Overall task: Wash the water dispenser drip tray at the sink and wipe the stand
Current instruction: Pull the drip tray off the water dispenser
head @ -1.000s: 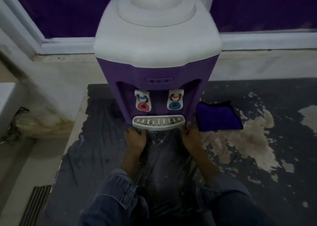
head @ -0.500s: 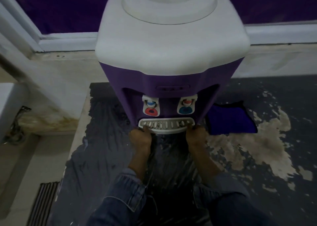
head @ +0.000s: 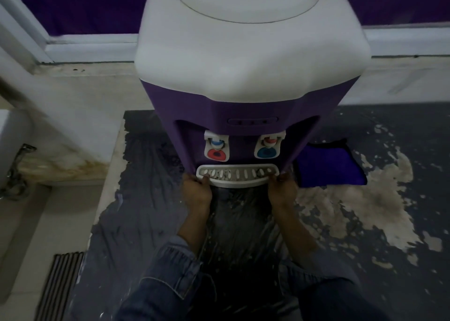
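Head view: drip tray (head: 237,176) sits seated at the foot of the purple dispenser (head: 243,77), under the taps. Left hand (head: 196,192) and right hand (head: 282,189) each pinch one end, grip closed on it; even two-sided hold probably to slide it out level. Purple cloth (head: 328,166) lies beside, likely for the stand.

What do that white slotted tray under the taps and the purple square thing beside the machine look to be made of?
The white slotted drip tray looks like moulded plastic with a dull, smooth finish: its slots are evenly formed and its rim is rounded. The folded purple cloth looks like soft fabric, perhaps microfibre: it is matte, with limp folded edges. The dim light leaves the exact weave open.
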